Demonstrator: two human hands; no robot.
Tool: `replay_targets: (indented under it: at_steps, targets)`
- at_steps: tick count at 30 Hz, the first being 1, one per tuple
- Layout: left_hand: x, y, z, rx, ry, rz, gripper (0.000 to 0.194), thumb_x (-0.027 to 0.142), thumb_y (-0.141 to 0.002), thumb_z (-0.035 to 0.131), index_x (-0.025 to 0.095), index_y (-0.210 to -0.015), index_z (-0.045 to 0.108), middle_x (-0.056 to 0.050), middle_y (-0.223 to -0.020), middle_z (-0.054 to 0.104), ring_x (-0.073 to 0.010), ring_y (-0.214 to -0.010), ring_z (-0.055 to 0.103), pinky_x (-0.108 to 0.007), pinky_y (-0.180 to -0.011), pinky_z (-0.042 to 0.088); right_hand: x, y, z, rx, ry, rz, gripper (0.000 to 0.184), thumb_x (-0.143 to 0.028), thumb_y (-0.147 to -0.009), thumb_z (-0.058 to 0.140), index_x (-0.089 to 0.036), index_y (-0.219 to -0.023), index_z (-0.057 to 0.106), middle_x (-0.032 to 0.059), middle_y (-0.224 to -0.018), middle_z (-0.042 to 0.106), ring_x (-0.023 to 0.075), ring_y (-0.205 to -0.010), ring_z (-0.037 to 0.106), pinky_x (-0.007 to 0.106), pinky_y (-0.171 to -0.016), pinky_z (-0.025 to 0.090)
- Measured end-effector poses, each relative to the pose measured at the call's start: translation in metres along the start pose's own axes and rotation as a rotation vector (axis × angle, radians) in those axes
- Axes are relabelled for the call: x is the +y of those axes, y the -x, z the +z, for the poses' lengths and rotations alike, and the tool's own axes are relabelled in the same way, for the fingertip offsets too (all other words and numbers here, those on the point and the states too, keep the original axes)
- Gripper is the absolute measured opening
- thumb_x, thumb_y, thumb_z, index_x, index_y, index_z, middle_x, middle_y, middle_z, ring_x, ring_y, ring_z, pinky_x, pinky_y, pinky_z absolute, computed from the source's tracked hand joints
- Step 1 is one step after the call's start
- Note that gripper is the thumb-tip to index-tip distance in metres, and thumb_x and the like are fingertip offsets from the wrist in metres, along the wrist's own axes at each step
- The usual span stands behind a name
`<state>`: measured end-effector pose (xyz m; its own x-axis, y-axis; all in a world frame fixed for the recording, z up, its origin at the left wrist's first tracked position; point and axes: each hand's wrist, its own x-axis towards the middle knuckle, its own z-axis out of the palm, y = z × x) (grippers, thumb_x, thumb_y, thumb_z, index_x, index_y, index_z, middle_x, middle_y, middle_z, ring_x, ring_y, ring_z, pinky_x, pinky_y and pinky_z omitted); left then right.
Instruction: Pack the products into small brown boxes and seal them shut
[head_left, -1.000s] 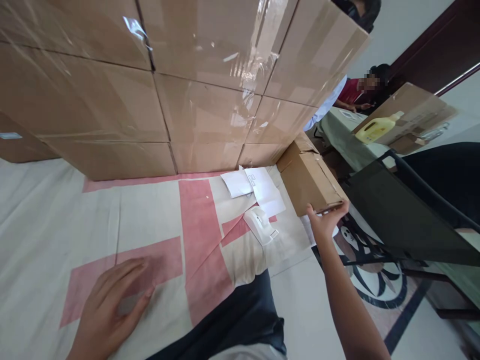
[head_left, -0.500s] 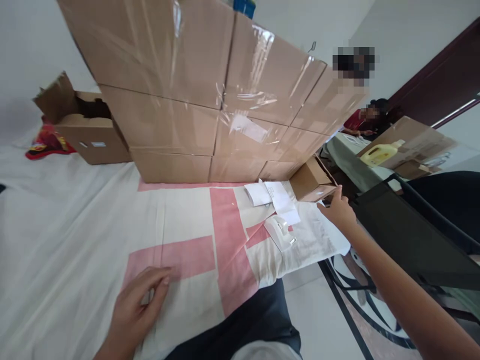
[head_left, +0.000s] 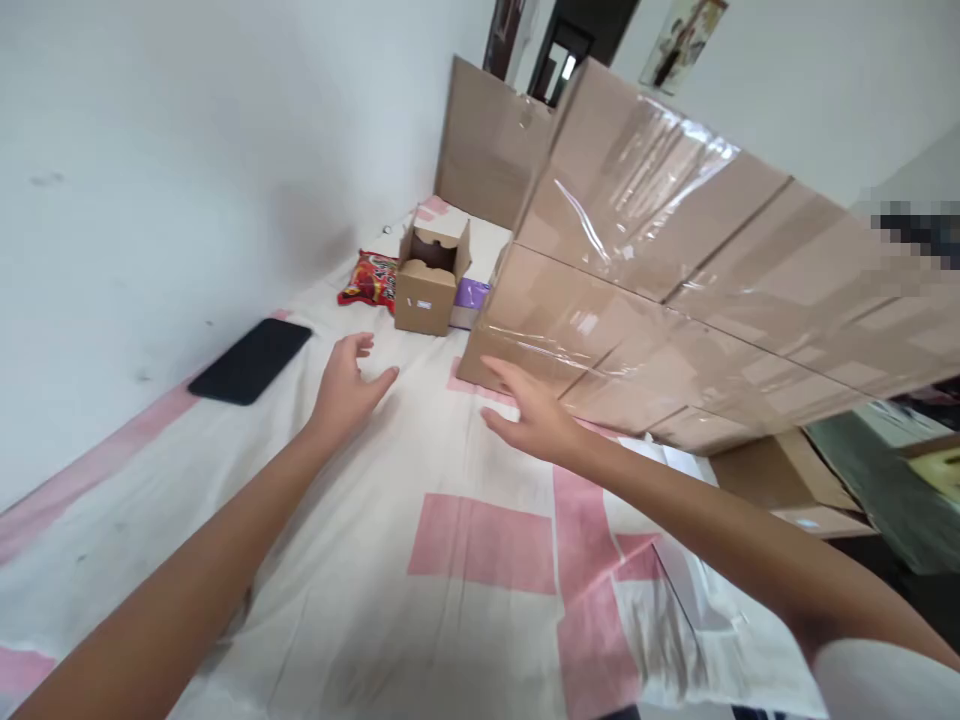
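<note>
Both my hands are stretched forward over the cloth-covered table (head_left: 337, 560), fingers apart and holding nothing. My left hand (head_left: 349, 385) is just short of a small open cardboard box (head_left: 424, 305), without touching it. My right hand (head_left: 529, 405) is to the right of that box, in front of the tall partition of taped cardboard (head_left: 600, 290); whether it touches the partition I cannot tell. The small box stands upright with its flaps raised and something dark inside. A red snack packet (head_left: 371, 280) lies at its left, and a purple package (head_left: 472, 295) shows at its right.
A black phone-like slab (head_left: 251, 360) lies by the white wall (head_left: 187, 180) on the left. Another cardboard box (head_left: 780, 470) stands at the right end of the partition. White papers (head_left: 679, 460) lie partly behind my right forearm. A cardboard panel (head_left: 487, 145) stands at the back.
My view has swung left. My right hand has left the box at the right end and come across toward the small open box. My left hand has reached forward and its fingers have spread.
</note>
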<state>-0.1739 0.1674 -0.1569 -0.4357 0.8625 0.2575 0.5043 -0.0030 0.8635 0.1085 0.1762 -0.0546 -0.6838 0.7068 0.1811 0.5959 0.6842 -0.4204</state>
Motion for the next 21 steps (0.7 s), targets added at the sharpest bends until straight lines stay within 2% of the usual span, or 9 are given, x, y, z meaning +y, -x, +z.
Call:
replay_targets:
  at_steps: [3, 6, 7, 9, 11, 13, 15, 17, 21]
  targets:
    - [-0.025, -0.066, 0.012, 0.073, -0.071, -0.113, 0.076, 0.036, -0.082, 0.07, 0.012, -0.147, 0.038, -0.026, -0.149, 0.049, -0.0345, -0.138, 0.052, -0.051, -0.113, 0.047, -0.025, -0.096, 0.041, 0.045, -0.057, 0.113, 0.086, -0.036, -0.094, 0.058, -0.017, -0.166, 0.015, 0.0166, -0.172, 0.022, 0.0295, -0.159, 0.026, 0.051, -0.123, 0.036]
    - [-0.039, -0.117, 0.028, 0.092, -0.134, -0.12, 0.091, 0.027, -0.076, 0.074, 0.008, -0.154, 0.03, -0.032, -0.163, 0.029, -0.0435, -0.153, 0.032, -0.059, -0.122, 0.033, -0.027, -0.18, 0.056, 0.143, 0.215, 0.139, 0.094, -0.029, -0.091, 0.063, -0.01, -0.166, 0.011, 0.0177, -0.175, 0.01, 0.0342, -0.162, -0.003, 0.056, -0.129, 0.012]
    - [-0.042, -0.13, 0.035, 0.09, -0.153, -0.104, 0.095, 0.023, -0.074, 0.076, 0.01, -0.155, 0.03, -0.029, -0.168, 0.021, -0.0456, -0.156, 0.024, -0.061, -0.123, 0.028, -0.024, -0.203, 0.058, 0.138, 0.305, 0.15, 0.093, -0.029, -0.089, 0.067, -0.009, -0.165, 0.017, 0.019, -0.174, 0.015, 0.0369, -0.162, -0.002, 0.058, -0.128, 0.008]
    - [-0.045, -0.152, 0.048, 0.082, -0.179, -0.057, 0.092, 0.02, -0.073, 0.076, 0.018, -0.155, 0.035, -0.021, -0.173, 0.013, -0.0461, -0.159, 0.011, -0.066, -0.125, 0.018, -0.014, -0.237, 0.059, 0.08, 0.397, 0.202, 0.078, -0.038, -0.089, 0.071, -0.009, -0.155, 0.042, 0.0221, -0.163, 0.041, 0.0417, -0.156, 0.024, 0.06, -0.124, 0.016]
    - [-0.049, -0.167, 0.06, 0.079, -0.189, -0.01, 0.077, 0.023, -0.078, 0.073, 0.024, -0.15, 0.044, -0.015, -0.173, 0.021, -0.0422, -0.161, 0.01, -0.068, -0.126, 0.01, -0.002, -0.257, 0.062, 0.03, 0.394, 0.265, 0.06, -0.053, -0.09, 0.068, -0.012, -0.133, 0.064, 0.021, -0.136, 0.067, 0.0407, -0.135, 0.054, 0.057, -0.114, 0.031]
    - [-0.053, -0.179, 0.068, 0.087, -0.182, 0.012, 0.06, 0.027, -0.085, 0.068, 0.026, -0.143, 0.051, -0.014, -0.167, 0.037, -0.0408, -0.158, 0.021, -0.069, -0.125, 0.007, 0.009, -0.265, 0.066, 0.039, 0.384, 0.277, 0.055, -0.063, -0.093, 0.061, -0.015, -0.118, 0.072, 0.0173, -0.114, 0.076, 0.0371, -0.116, 0.065, 0.054, -0.106, 0.037]
    - [-0.056, -0.185, 0.071, 0.115, -0.16, -0.001, 0.048, 0.03, -0.091, 0.06, 0.022, -0.138, 0.054, -0.019, -0.156, 0.05, -0.0433, -0.15, 0.036, -0.073, -0.121, 0.011, 0.017, -0.265, 0.071, 0.071, 0.38, 0.267, 0.058, -0.068, -0.094, 0.055, -0.016, -0.115, 0.074, 0.0155, -0.107, 0.077, 0.0347, -0.111, 0.067, 0.051, -0.103, 0.036]
    - [-0.057, -0.188, 0.07, 0.155, -0.126, -0.016, 0.042, 0.033, -0.095, 0.054, 0.018, -0.134, 0.056, -0.022, -0.147, 0.056, -0.0442, -0.145, 0.041, -0.073, -0.119, 0.016, 0.023, -0.263, 0.075, 0.105, 0.369, 0.251, 0.058, -0.067, -0.096, 0.053, -0.016, -0.113, 0.075, 0.0146, -0.104, 0.078, 0.0329, -0.108, 0.067, 0.048, -0.103, 0.033]
    - [-0.05, -0.187, 0.062, 0.164, -0.02, 0.036, 0.03, 0.043, -0.098, 0.051, 0.019, -0.109, 0.065, -0.015, -0.144, 0.059, -0.034, -0.143, 0.045, -0.052, -0.119, 0.034, 0.023, -0.256, 0.08, 0.193, 0.34, 0.197, 0.043, -0.055, -0.097, 0.056, -0.017, -0.104, 0.076, 0.0115, -0.1, 0.078, 0.0297, -0.107, 0.065, 0.048, -0.107, 0.026]
